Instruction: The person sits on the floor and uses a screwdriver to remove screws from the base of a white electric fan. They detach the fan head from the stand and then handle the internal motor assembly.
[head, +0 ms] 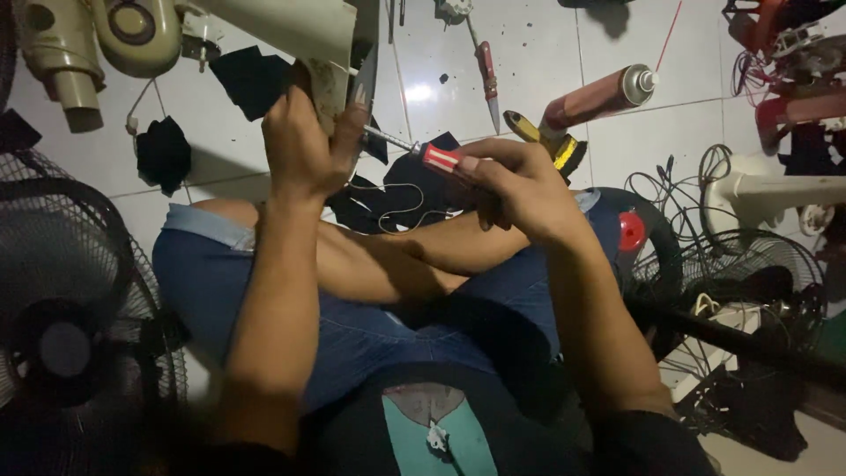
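My left hand [304, 145] grips the lower end of a cream plastic fan housing [300, 31] that reaches up to the top of the view. My right hand [515, 189] is closed around a screwdriver with a red striped handle [438, 159]. Its metal shaft [388, 138] points left and meets the housing beside my left thumb. Thin white wires [392, 189] hang loose below the housing, over dark cloth. I sit cross-legged in blue shorts on a white tiled floor.
A red spray can [599, 95], yellow-handled pliers [546, 137] and a second red screwdriver [486, 75] lie on the tiles ahead. Black fan grilles stand at left [62, 291] and right [749, 273]. A white fan base [767, 189] and tangled cables sit at right.
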